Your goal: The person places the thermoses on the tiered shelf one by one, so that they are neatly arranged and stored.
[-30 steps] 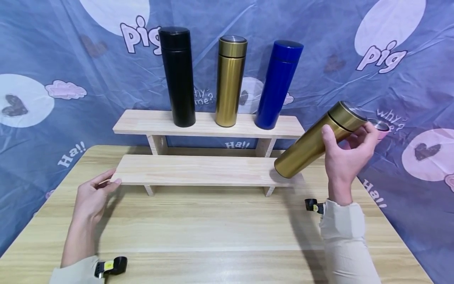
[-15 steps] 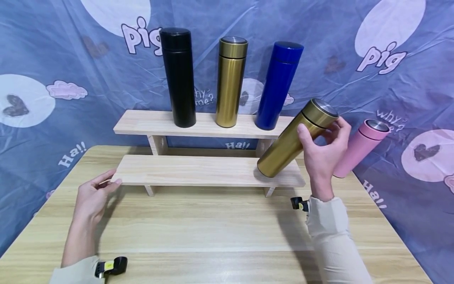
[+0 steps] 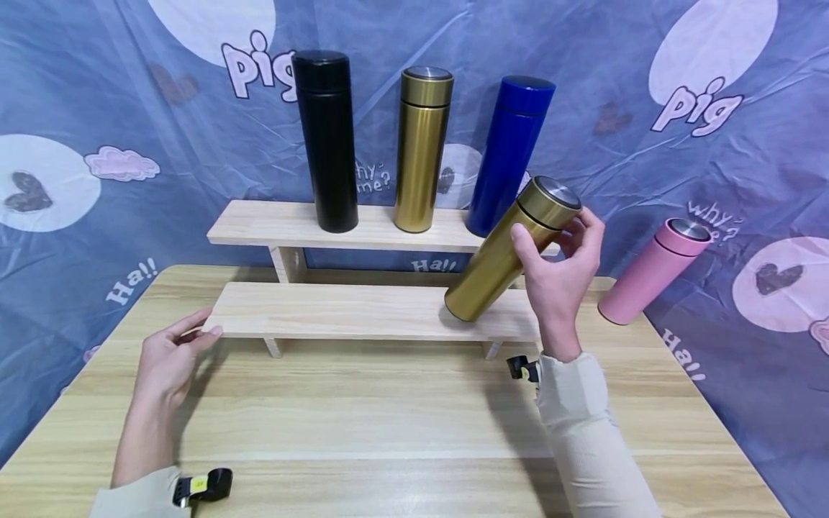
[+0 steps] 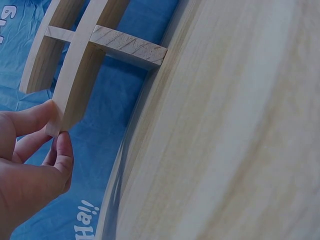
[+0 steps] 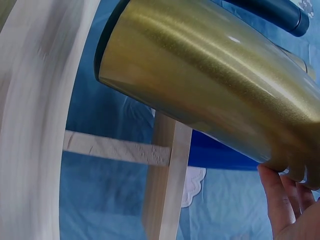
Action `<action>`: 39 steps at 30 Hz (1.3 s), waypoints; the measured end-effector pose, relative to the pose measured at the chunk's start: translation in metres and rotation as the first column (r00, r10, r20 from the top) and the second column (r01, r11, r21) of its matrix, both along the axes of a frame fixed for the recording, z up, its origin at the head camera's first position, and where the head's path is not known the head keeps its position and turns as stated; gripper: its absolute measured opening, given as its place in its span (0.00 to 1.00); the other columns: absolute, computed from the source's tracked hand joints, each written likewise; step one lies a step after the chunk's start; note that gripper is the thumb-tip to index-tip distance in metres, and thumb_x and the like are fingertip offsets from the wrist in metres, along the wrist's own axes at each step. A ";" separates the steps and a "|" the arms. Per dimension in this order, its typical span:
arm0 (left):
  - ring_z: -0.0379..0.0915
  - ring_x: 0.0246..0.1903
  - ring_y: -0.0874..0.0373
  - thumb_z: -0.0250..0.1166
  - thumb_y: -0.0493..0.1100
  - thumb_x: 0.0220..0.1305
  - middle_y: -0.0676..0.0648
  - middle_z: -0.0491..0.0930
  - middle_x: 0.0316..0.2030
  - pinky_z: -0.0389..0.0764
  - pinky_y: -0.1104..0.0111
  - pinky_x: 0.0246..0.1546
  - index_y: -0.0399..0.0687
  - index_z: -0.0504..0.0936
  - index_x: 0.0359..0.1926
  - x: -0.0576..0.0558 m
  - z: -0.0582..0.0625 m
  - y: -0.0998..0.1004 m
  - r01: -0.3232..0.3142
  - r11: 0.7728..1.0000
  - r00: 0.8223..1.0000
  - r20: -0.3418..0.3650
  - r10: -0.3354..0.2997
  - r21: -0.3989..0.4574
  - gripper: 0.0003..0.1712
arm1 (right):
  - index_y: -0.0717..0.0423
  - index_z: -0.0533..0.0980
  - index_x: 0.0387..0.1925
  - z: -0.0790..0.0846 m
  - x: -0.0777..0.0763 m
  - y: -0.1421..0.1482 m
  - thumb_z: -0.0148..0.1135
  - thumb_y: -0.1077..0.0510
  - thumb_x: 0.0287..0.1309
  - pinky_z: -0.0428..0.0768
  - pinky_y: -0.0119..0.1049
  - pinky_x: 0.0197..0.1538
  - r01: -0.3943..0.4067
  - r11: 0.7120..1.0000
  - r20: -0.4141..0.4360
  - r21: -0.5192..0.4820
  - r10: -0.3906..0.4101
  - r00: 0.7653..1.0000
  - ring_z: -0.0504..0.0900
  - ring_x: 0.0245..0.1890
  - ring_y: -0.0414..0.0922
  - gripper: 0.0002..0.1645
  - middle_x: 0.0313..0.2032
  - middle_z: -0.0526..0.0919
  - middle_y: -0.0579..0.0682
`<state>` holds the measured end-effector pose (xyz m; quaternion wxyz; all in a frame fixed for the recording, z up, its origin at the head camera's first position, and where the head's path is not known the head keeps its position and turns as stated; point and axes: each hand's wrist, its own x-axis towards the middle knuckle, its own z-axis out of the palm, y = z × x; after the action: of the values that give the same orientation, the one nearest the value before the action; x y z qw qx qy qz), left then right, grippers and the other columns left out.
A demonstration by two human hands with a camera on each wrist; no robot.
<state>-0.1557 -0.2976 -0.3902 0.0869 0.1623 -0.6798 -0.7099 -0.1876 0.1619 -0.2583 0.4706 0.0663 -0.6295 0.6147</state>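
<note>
The held gold bottle [image 3: 490, 267] is seen right of centre in the head view, over the right part of the lower shelf [image 3: 350, 311]; the blue bottle [image 3: 510, 144] is partly covered by it. It is gripped just below its cap [image 3: 550, 203] by the right hand [image 3: 562, 277], the thumb being laid on the front and the fingers passed behind. The right hand is therefore the nearer one, and from it the bottle is extended toward the lower left. By the left hand [image 3: 173, 357], well apart at the left of the frame, the left end of the lower shelf is pinched. The long axis is slanted: the cap is pointed to the upper right, the base to the lower left. How much of this slant is caused by the camera cannot be told. In the right wrist view, a gap is seen between base and lower shelf, so they are judged to be apart.
</note>
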 end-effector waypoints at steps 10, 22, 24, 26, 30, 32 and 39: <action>0.68 0.39 0.65 0.73 0.34 0.62 0.53 0.71 0.41 0.74 0.80 0.32 0.45 0.78 0.66 0.001 -0.001 0.000 -0.007 1.000 1.000 0.004 0.007 0.000 0.31 | 0.57 0.73 0.58 -0.018 -0.020 0.002 0.78 0.60 0.44 0.78 0.33 0.40 -0.010 0.999 0.026 0.033 0.009 1.000 0.79 0.38 0.46 0.38 0.41 0.80 0.48; 0.68 0.38 0.66 0.73 0.34 0.62 0.53 0.72 0.40 0.73 0.80 0.31 0.46 0.79 0.65 0.002 -0.003 -0.001 -0.001 1.000 1.000 -0.005 0.001 0.019 0.30 | 0.57 0.72 0.60 -0.025 -0.022 -0.009 0.80 0.59 0.44 0.80 0.30 0.27 -0.075 0.995 0.041 0.064 0.073 0.997 0.80 0.38 0.49 0.40 0.42 0.80 0.48; 0.69 0.38 0.66 0.73 0.33 0.62 0.53 0.72 0.40 0.74 0.80 0.30 0.47 0.80 0.65 0.002 -0.002 -0.001 0.000 1.000 1.000 -0.013 0.000 0.025 0.29 | 0.57 0.72 0.60 -0.024 -0.022 -0.013 0.80 0.59 0.45 0.80 0.31 0.28 -0.086 0.994 0.038 0.066 0.083 0.996 0.80 0.38 0.49 0.40 0.42 0.80 0.48; 0.69 0.38 0.66 0.73 0.33 0.62 0.53 0.72 0.40 0.74 0.80 0.31 0.47 0.80 0.65 0.002 -0.002 -0.002 0.002 1.000 1.000 -0.019 -0.002 0.031 0.29 | 0.57 0.72 0.60 -0.023 -0.022 -0.016 0.80 0.59 0.45 0.81 0.32 0.28 -0.097 0.994 0.040 0.059 0.095 0.995 0.80 0.38 0.49 0.40 0.42 0.80 0.48; 0.68 0.39 0.65 0.73 0.33 0.62 0.53 0.72 0.41 0.75 0.80 0.32 0.46 0.78 0.66 0.001 -0.002 -0.002 0.008 1.000 1.000 -0.015 -0.007 0.029 0.31 | 0.57 0.71 0.60 -0.023 -0.022 -0.022 0.80 0.58 0.45 0.81 0.32 0.29 -0.114 0.992 0.048 0.051 0.111 0.993 0.81 0.39 0.49 0.40 0.41 0.80 0.48; 0.68 0.39 0.65 0.73 0.34 0.62 0.53 0.72 0.41 0.75 0.80 0.32 0.45 0.78 0.66 0.001 -0.001 -0.001 0.007 1.000 1.000 -0.012 -0.007 0.024 0.31 | 0.57 0.71 0.60 -0.022 -0.023 -0.025 0.80 0.57 0.46 0.81 0.33 0.29 -0.125 0.991 0.049 0.053 0.123 0.991 0.81 0.39 0.49 0.40 0.42 0.80 0.49; 0.69 0.39 0.66 0.73 0.34 0.62 0.53 0.72 0.41 0.75 0.80 0.33 0.43 0.78 0.66 0.000 -0.001 -0.001 0.003 1.000 1.000 -0.018 -0.003 0.021 0.31 | 0.56 0.71 0.61 -0.025 -0.024 -0.035 0.80 0.55 0.46 0.83 0.35 0.30 -0.153 0.987 0.051 0.053 0.151 0.987 0.81 0.41 0.49 0.40 0.43 0.79 0.49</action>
<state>-0.1561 -0.2988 -0.3916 0.0903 0.1558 -0.6716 -0.7187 -0.2120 0.1268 -0.2834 0.4054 0.1130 -0.6507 0.6320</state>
